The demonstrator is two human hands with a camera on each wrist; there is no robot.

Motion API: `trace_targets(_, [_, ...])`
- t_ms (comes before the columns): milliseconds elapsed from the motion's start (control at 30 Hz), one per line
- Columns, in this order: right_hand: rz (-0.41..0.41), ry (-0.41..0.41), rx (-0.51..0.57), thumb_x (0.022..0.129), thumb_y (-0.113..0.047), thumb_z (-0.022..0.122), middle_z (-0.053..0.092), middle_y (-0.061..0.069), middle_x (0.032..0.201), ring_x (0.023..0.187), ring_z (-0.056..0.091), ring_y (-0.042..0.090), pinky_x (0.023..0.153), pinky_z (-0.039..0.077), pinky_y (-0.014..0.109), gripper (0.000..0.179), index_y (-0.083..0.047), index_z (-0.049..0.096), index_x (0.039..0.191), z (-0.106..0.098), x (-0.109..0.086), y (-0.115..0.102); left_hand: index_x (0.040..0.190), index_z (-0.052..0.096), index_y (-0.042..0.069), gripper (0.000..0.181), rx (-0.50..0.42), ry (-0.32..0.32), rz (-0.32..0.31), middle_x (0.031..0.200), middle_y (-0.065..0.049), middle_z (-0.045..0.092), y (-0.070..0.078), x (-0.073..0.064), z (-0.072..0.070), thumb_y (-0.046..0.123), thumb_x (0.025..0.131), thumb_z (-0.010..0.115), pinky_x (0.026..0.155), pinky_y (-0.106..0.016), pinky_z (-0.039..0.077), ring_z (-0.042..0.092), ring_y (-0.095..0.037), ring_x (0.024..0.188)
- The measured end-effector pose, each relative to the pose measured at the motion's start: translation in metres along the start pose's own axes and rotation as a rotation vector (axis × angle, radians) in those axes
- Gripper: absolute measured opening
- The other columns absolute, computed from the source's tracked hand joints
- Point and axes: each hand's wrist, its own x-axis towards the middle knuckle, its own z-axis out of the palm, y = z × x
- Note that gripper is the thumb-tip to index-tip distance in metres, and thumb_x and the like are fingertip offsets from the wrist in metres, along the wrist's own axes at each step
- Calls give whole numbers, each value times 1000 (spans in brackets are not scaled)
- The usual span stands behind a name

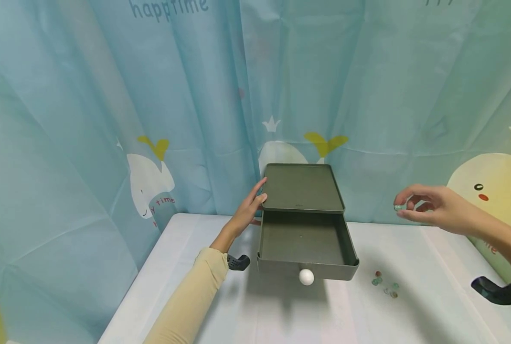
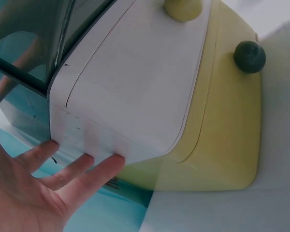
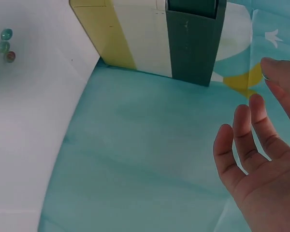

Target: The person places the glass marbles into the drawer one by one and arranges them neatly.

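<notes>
A small drawer cabinet [image 1: 303,187] with a dark green top stands at the table's back edge. Its green top drawer [image 1: 300,236] is pulled out, with a white knob [image 1: 306,277] on the front. Below it, the left wrist view shows a white drawer [image 2: 140,72] and a yellow drawer [image 2: 227,106], both closed. My left hand [image 1: 242,213] touches the cabinet's left side with spread, extended fingers. Raised to the right of the cabinet, my right hand [image 1: 433,206] pinches a clear greenish marble [image 1: 398,208] between thumb and index finger; the right wrist view mostly hides it.
Several green and reddish marbles [image 1: 375,282] lie on the white table [image 1: 298,320], right of the open drawer. A blue curtain [image 1: 204,110] with printed whales hangs close behind the cabinet and down the left side.
</notes>
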Motion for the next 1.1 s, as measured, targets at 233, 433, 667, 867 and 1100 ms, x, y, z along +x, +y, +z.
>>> trace_targets(233, [-36,-66,-28,86,3,79,69,-5,94,82,61,8,67,49,19,29,-18,71,105,-6,19,-12,159,23,53,59,-3,-4,-2,169,-3,18,0,0,0,53,105,43,86,-67,53,49,-46,134])
trace_targets(433, [-41,-107,-23,88,-2,79,68,-6,97,82,61,9,70,50,20,27,-20,71,105,-8,37,-29,159,23,54,58,3,4,-7,169,-4,19,0,0,0,54,104,43,86,-66,54,49,-45,133])
trace_targets(667, [-59,-168,-55,92,-12,78,67,-10,98,81,60,9,73,53,22,21,-24,70,106,-4,60,-47,159,23,55,59,-1,-1,-8,169,-3,18,0,0,1,55,104,43,86,-66,53,49,-45,134])
trace_targets(867, [-92,-216,-39,92,-14,79,67,-12,99,81,61,10,74,56,26,20,-25,70,105,5,81,-61,159,23,55,58,-1,3,-8,168,-4,21,1,-1,1,52,105,43,85,-66,54,53,-43,131])
trace_targets(1100, [-99,-297,-4,93,-18,78,67,-12,97,82,64,11,75,57,29,14,-25,71,104,20,105,-78,158,24,55,57,-8,12,-14,168,-3,22,1,-1,1,51,105,44,83,-66,55,55,-41,128])
